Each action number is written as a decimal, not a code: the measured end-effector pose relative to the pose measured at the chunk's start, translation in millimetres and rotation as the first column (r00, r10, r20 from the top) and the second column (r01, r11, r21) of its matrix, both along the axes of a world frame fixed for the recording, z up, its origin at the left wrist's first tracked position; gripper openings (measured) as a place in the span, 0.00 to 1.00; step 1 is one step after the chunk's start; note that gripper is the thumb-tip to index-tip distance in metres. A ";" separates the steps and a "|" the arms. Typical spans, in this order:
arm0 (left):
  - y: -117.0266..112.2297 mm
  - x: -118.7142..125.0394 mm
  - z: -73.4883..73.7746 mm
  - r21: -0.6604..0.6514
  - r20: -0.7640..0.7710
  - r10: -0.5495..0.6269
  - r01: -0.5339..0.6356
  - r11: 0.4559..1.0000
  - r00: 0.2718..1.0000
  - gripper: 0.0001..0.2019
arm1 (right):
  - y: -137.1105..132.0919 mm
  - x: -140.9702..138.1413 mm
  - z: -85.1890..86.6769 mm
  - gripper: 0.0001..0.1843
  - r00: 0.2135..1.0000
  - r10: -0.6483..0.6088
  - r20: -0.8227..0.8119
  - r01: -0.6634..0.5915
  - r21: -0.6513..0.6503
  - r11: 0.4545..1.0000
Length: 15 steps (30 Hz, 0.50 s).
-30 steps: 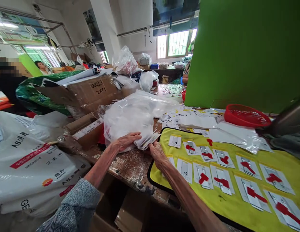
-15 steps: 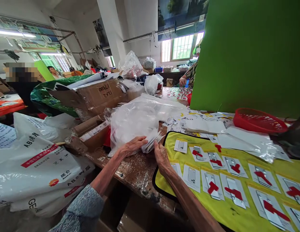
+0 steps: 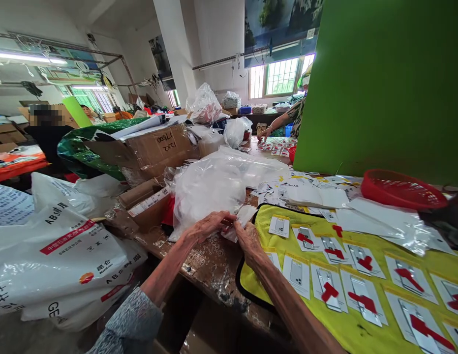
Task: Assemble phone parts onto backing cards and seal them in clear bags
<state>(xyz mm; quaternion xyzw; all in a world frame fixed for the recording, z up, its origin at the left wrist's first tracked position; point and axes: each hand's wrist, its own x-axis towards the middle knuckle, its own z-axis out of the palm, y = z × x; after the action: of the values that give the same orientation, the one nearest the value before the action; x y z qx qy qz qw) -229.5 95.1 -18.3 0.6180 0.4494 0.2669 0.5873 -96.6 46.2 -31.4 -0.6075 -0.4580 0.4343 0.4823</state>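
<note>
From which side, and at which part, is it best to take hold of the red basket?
Probably by the near-left rim of the red basket, coming from the front left: this raised edge is exposed, while the green panel stands close behind.

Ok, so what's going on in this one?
Someone's left hand and right hand meet at some white packets over the table, by a big plastic bag. Beside them, cards lie on a yellow cloth, most with red pieces on top. Farther back, a co-worker's hand is down near more small cards.
</note>
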 end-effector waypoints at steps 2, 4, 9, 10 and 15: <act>-8.1 8.3 10.2 0.001 -0.032 0.002 -0.002 1.000 0.999 0.21 | -4.0 1.9 3.8 0.17 1.000 -0.004 0.006 0.004 -0.001 1.000; -21.4 15.7 20.0 0.086 -0.123 0.110 -0.100 0.991 0.986 0.22 | -12.1 7.3 11.8 0.16 1.000 0.007 0.001 -0.007 0.024 1.000; -88.0 26.5 31.1 0.200 -0.064 0.450 -0.431 0.880 0.891 0.34 | -59.3 33.2 38.3 0.09 0.949 0.242 0.201 -0.270 0.130 0.954; -106.4 27.8 29.8 0.098 0.009 0.411 -0.410 0.907 0.911 0.35 | -73.6 38.8 40.8 0.08 0.917 0.289 0.275 -0.335 0.135 0.932; -199.1 35.2 2.4 -0.447 0.348 0.514 -0.343 0.826 0.784 0.36 | -152.9 55.1 34.1 0.06 0.834 0.445 0.327 -0.497 0.093 0.863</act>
<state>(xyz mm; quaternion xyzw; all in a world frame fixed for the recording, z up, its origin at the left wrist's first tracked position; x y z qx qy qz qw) -194.3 -104.0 -15.9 0.2989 0.4711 0.4453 0.7004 -41.5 -106.7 2.7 -0.4887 -0.6965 0.4027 0.3375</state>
